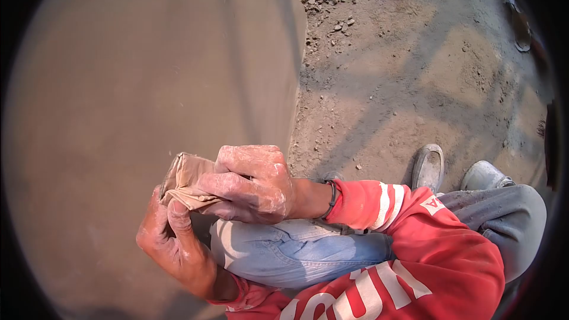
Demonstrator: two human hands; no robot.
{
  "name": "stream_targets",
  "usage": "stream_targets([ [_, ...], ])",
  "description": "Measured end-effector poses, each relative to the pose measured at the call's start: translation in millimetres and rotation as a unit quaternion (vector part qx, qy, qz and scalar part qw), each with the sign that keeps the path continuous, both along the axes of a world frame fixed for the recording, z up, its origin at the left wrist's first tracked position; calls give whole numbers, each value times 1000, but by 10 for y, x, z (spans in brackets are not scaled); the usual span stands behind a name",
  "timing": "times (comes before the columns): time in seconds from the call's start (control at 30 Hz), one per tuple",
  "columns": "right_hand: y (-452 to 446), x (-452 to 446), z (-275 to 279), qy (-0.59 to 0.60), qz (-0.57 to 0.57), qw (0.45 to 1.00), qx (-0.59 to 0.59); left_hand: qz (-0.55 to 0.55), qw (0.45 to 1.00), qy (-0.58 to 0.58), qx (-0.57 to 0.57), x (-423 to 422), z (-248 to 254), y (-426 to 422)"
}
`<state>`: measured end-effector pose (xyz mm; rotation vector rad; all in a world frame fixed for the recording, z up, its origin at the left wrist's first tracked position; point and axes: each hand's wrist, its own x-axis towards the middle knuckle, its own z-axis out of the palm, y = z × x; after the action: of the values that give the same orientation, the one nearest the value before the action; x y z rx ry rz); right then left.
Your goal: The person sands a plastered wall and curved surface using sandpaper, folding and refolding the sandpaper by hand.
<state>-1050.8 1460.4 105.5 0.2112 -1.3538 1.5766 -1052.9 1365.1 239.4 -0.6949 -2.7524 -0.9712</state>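
Both hands grip a small folded tan sheet (191, 173), creased and crumpled; I cannot tell whether it is paper or cloth. My left hand (181, 249) pinches its lower left part, with the thumb in front and the fingers mostly hidden behind. Over the sheet's right side, my right hand (255, 184) is closed with curled fingers. Pale powder or dried residue coats both hands. The sheet is held above a smooth brown surface (130, 83), beside my bent knee in light blue jeans (296, 249).
Rough, dusty ground (379, 101) lies right of the smooth surface, with loose rubble (341, 24) near its upper edge. Two dusty shoes (428, 167) and a grey trouser knee (510, 225) are at the right. Long shadows cross the ground.
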Motion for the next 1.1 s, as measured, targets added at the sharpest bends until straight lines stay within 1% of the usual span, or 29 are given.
stream_targets([
  [0.1, 41, -49, 50, -44, -42, 998, -33, 10, 997, -18, 79, -143, -67, 204],
  [0.13, 84, -5, 31, -55, -47, 997, -38, -5, 995, -49, 88, -177, -71, 243],
  [0.17, 128, 49, -13, -65, -37, 996, -50, -26, 994, -77, 68, -177, -51, 292],
  [0.23, 225, 174, -146, -84, -12, 994, -75, -50, 993, -111, -9, -180, -81, 339],
  [0.27, 288, 182, -243, -83, -3, 993, -79, -47, 992, -117, -18, -164, -109, 391],
  [0.33, 371, 144, -533, -181, 6, 978, -106, -45, 990, -129, -45, -93, -161, 479],
  [0.4, 458, -81, -996, -267, -7, 938, -222, -31, 997, -42, -50, -141, -127, 410],
  [0.43, 458, -204, -1438, -319, -43, 915, -245, -22, 999, 6, -49, -139, -67, 346],
  [0.47, 492, -291, -1817, -372, -78, 885, -270, -25, 993, 101, -56, -164, 44, 313],
  [0.5, 586, -247, -1966, -430, -91, 863, -249, -30, 978, 195, -64, -199, 195, 248],
  [0.53, 648, -211, -2095, -488, -102, 837, -227, -33, 945, 299, -126, -246, 424, 146],
  [0.57, 643, -254, -2274, -490, -115, 835, -223, -34, 898, 397, -185, -278, 679, 15],
  [0.63, 668, -401, -2556, -498, -136, 828, -219, 12, 806, 508, -304, -281, 1253, -96],
  [0.67, 721, -459, -2564, -490, -133, 833, -218, 20, 763, 542, -353, -316, 1563, -198],
  [0.7, 782, -545, -2584, -503, -130, 826, -219, 26, 715, 574, -399, -372, 1872, -296],
  [0.73, 852, -637, -2612, -517, -128, 817, -220, 30, 663, 604, -443, -403, 2042, -278],
  [0.8, 1046, -830, -2642, -564, -107, 790, -216, 64, 644, 617, -447, -426, 1962, -69],
  [0.83, 1121, -951, -2687, -557, -116, 790, -228, 82, 635, 624, -447, -419, 1919, -11],
  [0.87, 1198, -1078, -2721, -550, -126, 789, -242, 62, 606, 612, -504, -470, 2185, -161],
  [0.9, 1288, -1210, -2769, -542, -136, 790, -252, 60, 594, 615, -514, -449, 2275, -233],
  [0.97, 1553, -1486, -2799, -523, -122, 803, -258, 51, 573, 616, -538, -504, 2325, -261],
  [1.0, 1680, -1631, -2787, -528, -131, 802, -248, 76, 576, 626, -519, -503, 2227, -220],
  [1.03, 1773, -1747, -2769, -539, -138, 796, -239, 69, 575, 625, -523, -597, 2241, -195],
  [1.07, 1840, -1799, -2725, -522, -125, 804, -255, 66, 573, 625, -526, -590, 2239, -191],
  [1.1, 1777, -1850, -2757, -527, -131, 802, -248, 65, 572, 627, -526, -583, 2238, -184],
])
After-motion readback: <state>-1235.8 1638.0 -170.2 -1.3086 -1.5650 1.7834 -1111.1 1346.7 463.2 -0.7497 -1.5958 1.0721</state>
